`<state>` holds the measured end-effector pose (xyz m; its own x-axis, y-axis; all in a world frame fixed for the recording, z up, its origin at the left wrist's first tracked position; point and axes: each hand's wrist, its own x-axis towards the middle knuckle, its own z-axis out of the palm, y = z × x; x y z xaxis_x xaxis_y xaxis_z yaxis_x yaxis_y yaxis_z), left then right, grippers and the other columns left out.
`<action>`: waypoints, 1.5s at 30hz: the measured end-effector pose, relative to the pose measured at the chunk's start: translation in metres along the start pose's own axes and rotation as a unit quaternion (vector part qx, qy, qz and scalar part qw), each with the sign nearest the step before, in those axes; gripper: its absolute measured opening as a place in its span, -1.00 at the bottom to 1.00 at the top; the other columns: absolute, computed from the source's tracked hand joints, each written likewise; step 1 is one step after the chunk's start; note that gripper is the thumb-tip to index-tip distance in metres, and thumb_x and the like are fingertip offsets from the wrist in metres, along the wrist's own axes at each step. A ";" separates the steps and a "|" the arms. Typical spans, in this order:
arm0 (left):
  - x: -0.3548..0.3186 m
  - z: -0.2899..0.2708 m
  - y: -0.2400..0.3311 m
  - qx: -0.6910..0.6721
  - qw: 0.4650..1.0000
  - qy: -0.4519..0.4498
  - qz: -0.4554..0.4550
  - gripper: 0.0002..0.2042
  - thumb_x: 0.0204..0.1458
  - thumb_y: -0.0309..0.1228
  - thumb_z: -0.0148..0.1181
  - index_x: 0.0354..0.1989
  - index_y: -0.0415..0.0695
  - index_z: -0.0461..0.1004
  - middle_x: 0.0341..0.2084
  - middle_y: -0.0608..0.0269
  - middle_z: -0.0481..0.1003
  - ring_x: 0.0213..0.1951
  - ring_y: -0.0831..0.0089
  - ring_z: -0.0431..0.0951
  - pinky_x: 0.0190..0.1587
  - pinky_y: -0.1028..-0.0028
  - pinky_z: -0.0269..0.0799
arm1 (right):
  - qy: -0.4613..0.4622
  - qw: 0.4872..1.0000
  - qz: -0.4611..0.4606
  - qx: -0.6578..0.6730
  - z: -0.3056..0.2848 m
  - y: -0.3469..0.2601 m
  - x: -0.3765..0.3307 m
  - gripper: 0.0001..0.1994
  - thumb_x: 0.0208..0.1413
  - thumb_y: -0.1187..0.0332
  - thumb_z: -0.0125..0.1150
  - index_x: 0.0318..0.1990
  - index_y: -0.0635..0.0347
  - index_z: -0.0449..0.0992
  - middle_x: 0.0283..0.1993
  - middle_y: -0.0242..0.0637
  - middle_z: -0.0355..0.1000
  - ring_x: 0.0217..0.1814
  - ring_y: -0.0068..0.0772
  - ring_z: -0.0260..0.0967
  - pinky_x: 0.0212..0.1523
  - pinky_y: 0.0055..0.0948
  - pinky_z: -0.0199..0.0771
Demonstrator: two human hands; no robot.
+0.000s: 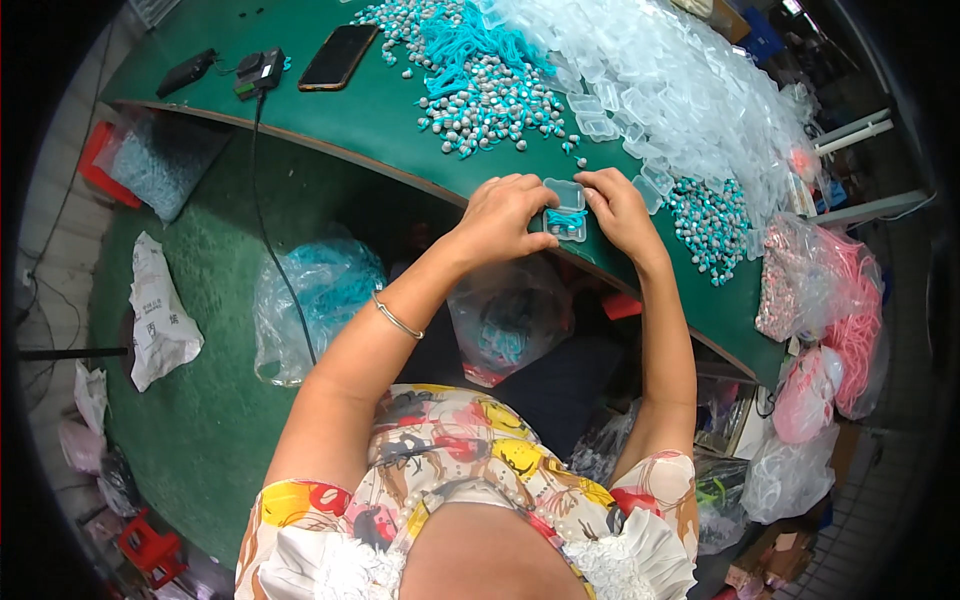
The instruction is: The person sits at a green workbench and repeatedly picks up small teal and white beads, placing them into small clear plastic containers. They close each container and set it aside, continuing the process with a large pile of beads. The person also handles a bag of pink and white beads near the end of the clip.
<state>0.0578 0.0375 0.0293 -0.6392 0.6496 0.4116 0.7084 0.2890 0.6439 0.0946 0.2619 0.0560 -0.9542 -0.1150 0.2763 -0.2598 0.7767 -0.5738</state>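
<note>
Bright, even light reaches the hands, which look fairly sharp; beyond them, the clear plastic boxes glare whitish; below them, shadow gathers beneath the tabletop; far around them, straight edges bow toward a black rim.

Floral blouse, thin silvery bangle.

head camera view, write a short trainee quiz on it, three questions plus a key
1. What lies inside the small clear plastic box?
2. True or false: the rectangular black-screened phone lies on the dark green tabletop.
3. Which arm wears the thin silvery metal bangle? a) left b) right c) both

Key: 1. thin turquoise cord; 2. true; 3. a
</note>
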 end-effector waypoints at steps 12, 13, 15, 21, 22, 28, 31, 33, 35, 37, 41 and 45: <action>-0.003 -0.001 0.007 0.000 0.999 0.047 0.006 -0.38 -0.25 -0.21 0.50 0.05 -0.04 0.41 -0.16 0.21 0.49 -0.04 0.11 0.49 -0.02 0.18 0.35 | 0.065 0.991 -0.114 -0.032 -0.005 -0.013 -0.013 -0.83 -0.02 0.58 0.31 -0.22 0.29 0.55 -0.30 -0.15 0.51 -0.29 -0.20 0.51 -0.27 -0.32 0.49; -0.003 0.000 0.007 0.003 0.999 0.040 0.008 -0.39 -0.24 -0.21 0.49 0.05 -0.04 0.41 -0.16 0.20 0.49 -0.04 0.10 0.49 -0.01 0.18 0.35 | 0.068 0.991 -0.111 -0.020 -0.005 -0.015 -0.016 -0.83 0.00 0.59 0.29 -0.22 0.29 0.56 -0.27 -0.15 0.52 -0.27 -0.19 0.51 -0.25 -0.33 0.50; -0.004 0.000 0.005 0.008 1.000 0.026 0.011 -0.39 -0.23 -0.21 0.48 0.05 -0.05 0.41 -0.14 0.19 0.48 -0.03 0.09 0.48 -0.01 0.18 0.35 | 0.073 0.992 -0.104 0.005 -0.005 -0.020 -0.022 -0.84 0.02 0.61 0.26 -0.21 0.29 0.57 -0.23 -0.14 0.53 -0.23 -0.18 0.53 -0.21 -0.35 0.51; -0.004 0.001 0.006 0.029 0.999 0.034 0.013 -0.44 -0.22 -0.23 0.47 0.01 -0.08 0.44 -0.15 0.22 0.49 -0.07 0.16 0.49 -0.03 0.19 0.34 | 0.188 0.981 0.004 0.053 0.012 -0.025 -0.048 -0.82 0.08 0.61 0.14 -0.16 0.28 0.57 -0.20 -0.14 0.54 -0.17 -0.17 0.53 -0.13 -0.37 0.51; -0.004 0.001 0.006 0.030 0.999 0.034 0.015 -0.44 -0.22 -0.23 0.47 0.01 -0.08 0.44 -0.16 0.22 0.50 -0.08 0.17 0.49 -0.04 0.19 0.34 | 0.188 0.982 0.013 0.021 0.011 -0.023 -0.053 -0.80 0.07 0.60 0.15 -0.15 0.27 0.56 -0.19 -0.14 0.54 -0.15 -0.14 0.52 -0.11 -0.32 0.50; -0.005 0.002 0.007 0.034 0.998 0.040 0.020 -0.45 -0.22 -0.24 0.47 0.01 -0.08 0.44 -0.16 0.23 0.50 -0.10 0.17 0.48 -0.08 0.20 0.34 | 0.183 0.975 -0.050 -0.116 0.022 -0.026 -0.063 -0.75 -0.01 0.61 0.16 -0.15 0.20 0.57 -0.19 -0.18 0.52 -0.12 -0.10 0.46 -0.09 -0.21 0.40; -0.005 0.003 0.008 0.035 0.999 0.032 0.013 -0.44 -0.20 -0.24 0.46 0.02 -0.09 0.43 -0.14 0.21 0.49 -0.08 0.14 0.47 -0.06 0.20 0.33 | 0.173 0.969 -0.067 -0.165 0.025 -0.029 -0.068 -0.73 -0.04 0.59 0.18 -0.14 0.15 0.57 -0.17 -0.23 0.51 -0.10 -0.15 0.44 -0.08 -0.21 0.34; -0.006 0.003 0.008 0.036 0.998 0.039 0.020 -0.45 -0.19 -0.24 0.46 0.02 -0.09 0.43 -0.14 0.21 0.49 -0.09 0.14 0.47 -0.07 0.20 0.32 | 0.172 0.965 -0.078 -0.183 0.027 -0.033 -0.068 -0.72 -0.04 0.59 0.19 -0.13 0.14 0.57 -0.17 -0.25 0.50 -0.10 -0.15 0.43 -0.07 -0.21 0.34; -0.007 0.003 0.009 0.038 0.998 0.044 0.021 -0.46 -0.19 -0.24 0.45 0.02 -0.09 0.43 -0.14 0.22 0.49 -0.10 0.15 0.47 -0.07 0.20 0.32 | 0.169 0.961 -0.090 -0.201 0.026 -0.034 -0.069 -0.72 -0.04 0.59 0.19 -0.13 0.15 0.56 -0.18 -0.26 0.49 -0.10 -0.15 0.43 -0.07 -0.21 0.34; -0.008 0.004 0.009 0.043 0.998 0.049 0.025 -0.47 -0.18 -0.25 0.44 0.01 -0.08 0.44 -0.14 0.23 0.49 -0.11 0.16 0.47 -0.08 0.21 0.32 | 0.167 0.956 -0.100 -0.218 0.026 -0.035 -0.070 -0.72 -0.05 0.60 0.19 -0.14 0.16 0.56 -0.18 -0.26 0.49 -0.10 -0.16 0.43 -0.07 -0.21 0.34; -0.011 0.006 0.011 0.057 0.996 0.061 0.041 -0.51 -0.15 -0.25 0.42 0.00 -0.08 0.46 -0.13 0.25 0.50 -0.12 0.19 0.47 -0.11 0.22 0.33 | 0.181 0.967 -0.088 -0.155 0.021 -0.025 -0.073 -0.67 -0.05 0.57 0.22 -0.07 0.16 0.52 -0.12 -0.22 0.48 -0.05 -0.11 0.42 -0.03 -0.19 0.34; -0.014 0.009 0.013 0.083 0.986 0.120 0.074 -0.62 -0.14 -0.26 0.40 -0.12 -0.06 0.51 -0.21 0.31 0.50 -0.21 0.28 0.48 -0.21 0.27 0.33 | 0.124 0.986 -0.084 -0.079 0.010 -0.036 -0.057 -0.57 -0.04 0.48 0.30 0.06 0.19 0.45 0.02 -0.10 0.45 0.05 -0.01 0.39 0.10 -0.17 0.34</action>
<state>0.0791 0.0386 0.0259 -0.5634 0.5131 0.6475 0.8258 0.3270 0.4594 0.1571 0.2343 0.0526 -0.8297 -0.1103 0.5473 -0.3653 0.8485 -0.3828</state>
